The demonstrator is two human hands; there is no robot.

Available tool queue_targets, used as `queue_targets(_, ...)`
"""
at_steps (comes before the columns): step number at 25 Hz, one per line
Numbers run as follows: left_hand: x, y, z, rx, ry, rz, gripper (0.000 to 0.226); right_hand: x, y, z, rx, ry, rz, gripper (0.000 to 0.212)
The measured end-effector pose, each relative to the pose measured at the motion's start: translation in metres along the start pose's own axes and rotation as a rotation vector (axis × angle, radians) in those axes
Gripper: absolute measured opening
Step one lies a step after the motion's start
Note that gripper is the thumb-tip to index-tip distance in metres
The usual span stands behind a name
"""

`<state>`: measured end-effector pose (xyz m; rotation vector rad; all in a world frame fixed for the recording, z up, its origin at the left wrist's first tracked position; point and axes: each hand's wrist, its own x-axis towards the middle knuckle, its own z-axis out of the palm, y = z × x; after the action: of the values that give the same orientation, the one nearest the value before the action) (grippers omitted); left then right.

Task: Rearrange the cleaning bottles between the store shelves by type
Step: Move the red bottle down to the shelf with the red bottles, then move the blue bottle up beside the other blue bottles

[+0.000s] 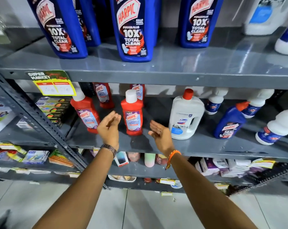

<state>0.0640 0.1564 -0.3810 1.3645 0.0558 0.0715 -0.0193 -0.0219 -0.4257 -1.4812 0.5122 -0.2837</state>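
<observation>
On the middle shelf [206, 146], near its front edge, a red Harpic bathroom cleaner bottle [133, 116] with a white cap is standing upright, and both hands are reaching toward it from either side. The left hand [109, 128] is hanging just beside the bottle's left side with the fingers spread and the palm turned inward; it is holding nothing. The right hand [159, 134] is waiting just right of the bottle's base, also with loose open fingers and nothing in it. Neither hand is touching the bottle, as far as the view is showing, though the left fingertips are a little blurred.

A second red bottle [86, 113] is leaning to the left of the left hand, and two more red bottles [104, 95] are standing behind, partly hidden by the shelf above. To the right, a large white jug [186, 116] with a red cap is standing near the right hand. Further right, a small blue Harpic bottle [230, 122] is tilting among white-capped bottles.

On the upper shelf [189, 70], three big blue Harpic bottles [134, 28] are sitting in a row, with a white container [265, 15] beyond them. A yellow price tag [54, 87] is hanging from this shelf's edge at the left.
</observation>
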Motion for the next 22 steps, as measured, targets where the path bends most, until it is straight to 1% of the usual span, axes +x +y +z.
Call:
queue_targets(1, -0.016, -0.001, 0.003, -0.010, 0.064, 0.019, 0.032, -0.017, 0.000, -0.012, -0.016, 0.036, 0.004, 0.042)
queue_targets(2, -0.032, -0.004, 0.008, -0.011, 0.092, 0.034, 0.029, -0.035, -0.002, -0.027, -0.015, 0.069, -0.013, 0.040)
queue_targets(4, -0.060, -0.013, 0.021, 0.010, 0.067, 0.061, 0.025, -0.064, 0.001, -0.057, -0.018, 0.118, -0.110, 0.038)
queue_targets(5, -0.076, -0.018, 0.032, 0.026, 0.022, 0.061, 0.024, -0.075, 0.003, -0.079, 0.009, 0.178, -0.115, 0.037)
queue_targets(7, -0.109, -0.027, 0.061, 0.057, -0.106, 0.044, 0.025, -0.090, 0.001, -0.129, 0.060, 0.297, -0.124, 0.034)
queue_targets(10, -0.155, -0.040, 0.115, 0.139, -0.369, 0.034, 0.029, -0.100, -0.005, -0.208, 0.059, 0.441, -0.159, 0.030)
queue_targets(13, -0.183, -0.056, 0.168, 0.210, -0.610, -0.038, 0.046, -0.093, -0.016, -0.269, 0.027, 0.536, -0.205, 0.034)
queue_targets(15, -0.197, -0.075, 0.205, 0.284, -0.745, -0.075, 0.061, -0.077, -0.020, -0.304, 0.039, 0.536, -0.209, 0.043)
queue_targets(16, -0.201, -0.087, 0.221, 0.320, -0.775, -0.085, 0.069, -0.066, -0.020, -0.318, 0.032, 0.509, -0.205, 0.047)
queue_targets(20, -0.188, -0.132, 0.275, 0.442, -0.763, -0.114, 0.098, -0.028, -0.029, -0.350, -0.103, 0.324, -0.209, 0.060)
queue_targets(22, -0.171, -0.154, 0.296, 0.494, -0.739, -0.125, 0.102, -0.012, -0.031, -0.359, -0.163, 0.202, -0.200, 0.064)
